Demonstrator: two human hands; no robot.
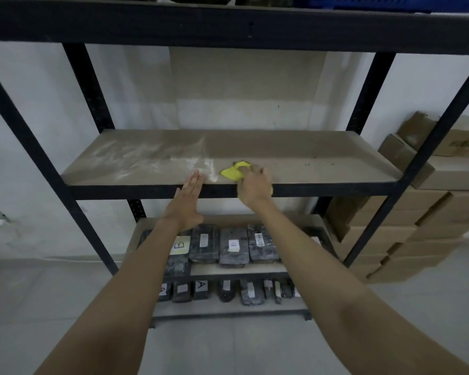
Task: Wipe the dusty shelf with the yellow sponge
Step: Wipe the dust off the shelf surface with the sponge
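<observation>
Yellow sponge (pixel 234 173): gripped in right hand (pixel 253 189), pressed on shelf (pixel 295 161) near front edge, mid-width. Left hand (pixel 188 197): flat, fingers straight, at front rail. White dust (pixel 146 161): left half. Firm, overlapping strokes leftward are advised.

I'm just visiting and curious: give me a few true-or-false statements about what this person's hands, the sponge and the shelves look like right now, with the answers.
1. The right hand grips the yellow sponge on the brown middle shelf board. True.
2. The left hand holds a spray bottle. False: it is flat and open against the shelf's front edge.
3. The white dust lies on the shelf's left part. True.
4. The lower shelf is bare. False: dark wrapped packages with white labels sit there.
5. Brown cardboard boxes are stacked right of the rack. True.
</observation>
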